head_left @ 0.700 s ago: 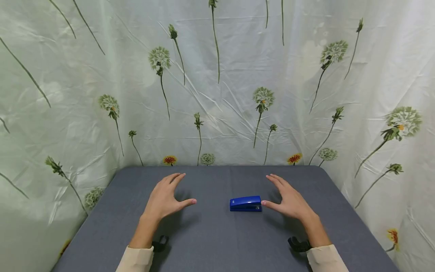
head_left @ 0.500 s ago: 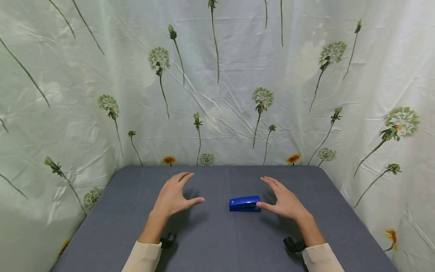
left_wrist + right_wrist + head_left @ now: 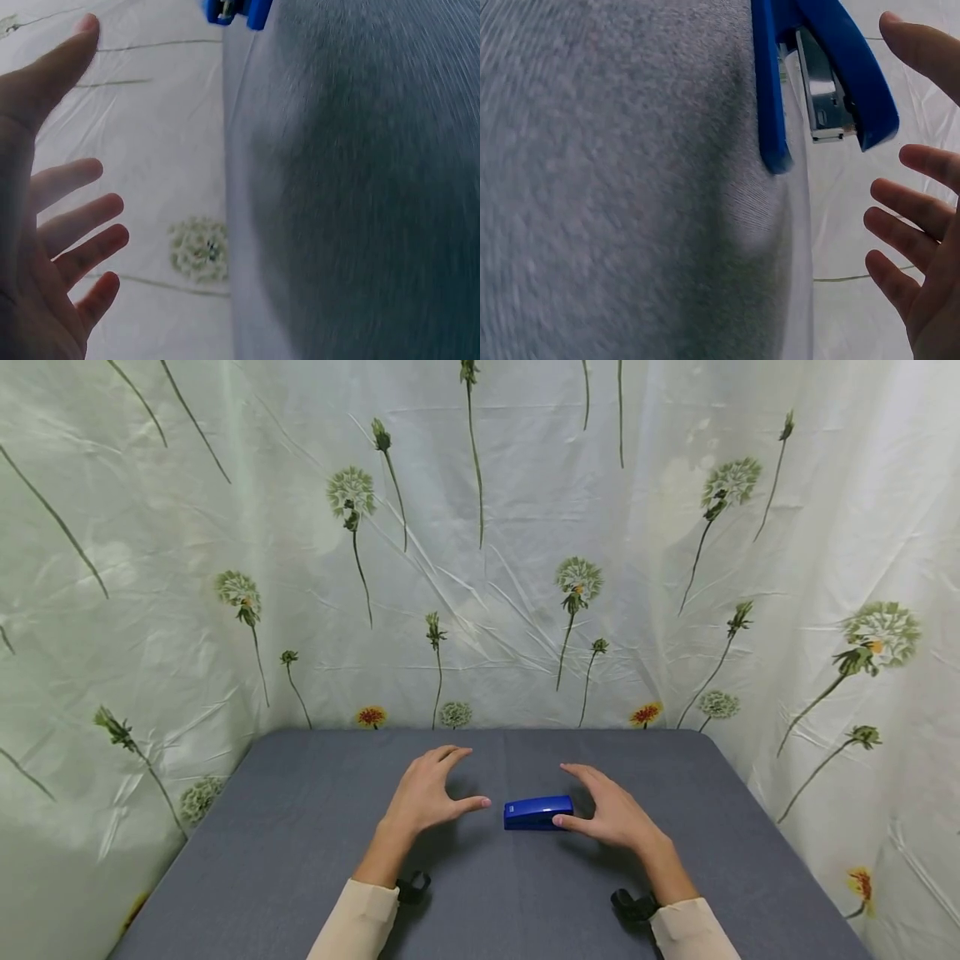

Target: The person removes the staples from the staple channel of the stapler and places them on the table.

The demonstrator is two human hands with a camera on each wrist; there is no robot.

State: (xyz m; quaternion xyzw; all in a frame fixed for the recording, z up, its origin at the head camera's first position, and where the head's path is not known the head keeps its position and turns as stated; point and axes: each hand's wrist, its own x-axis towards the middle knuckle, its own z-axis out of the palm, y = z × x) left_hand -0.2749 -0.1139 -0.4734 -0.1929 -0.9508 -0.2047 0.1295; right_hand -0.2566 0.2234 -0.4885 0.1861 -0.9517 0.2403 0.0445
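A blue stapler [image 3: 534,812] lies on the grey table, its long side running left to right in the head view. My left hand [image 3: 430,795] hovers to its left, thumb and fingers spread, holding nothing. To the right, my right hand [image 3: 611,810] is also spread and holds nothing; its thumb overlaps the stapler's right end in the head view. In the right wrist view the stapler [image 3: 847,75] shows its metal front end, apart from the fingers. Only a small end of the stapler [image 3: 238,10] appears at the top of the left wrist view.
The table [image 3: 480,902] is covered in grey cloth. Behind it and at its sides hangs a pale curtain [image 3: 480,568] printed with dandelions. A black strap [image 3: 414,887] sits at the left wrist, and another black strap [image 3: 633,906] at the right.
Both hands have moved inward toward the stapler, the left one rightward by more, the right one leftward. The stapler stays where it was on the table.
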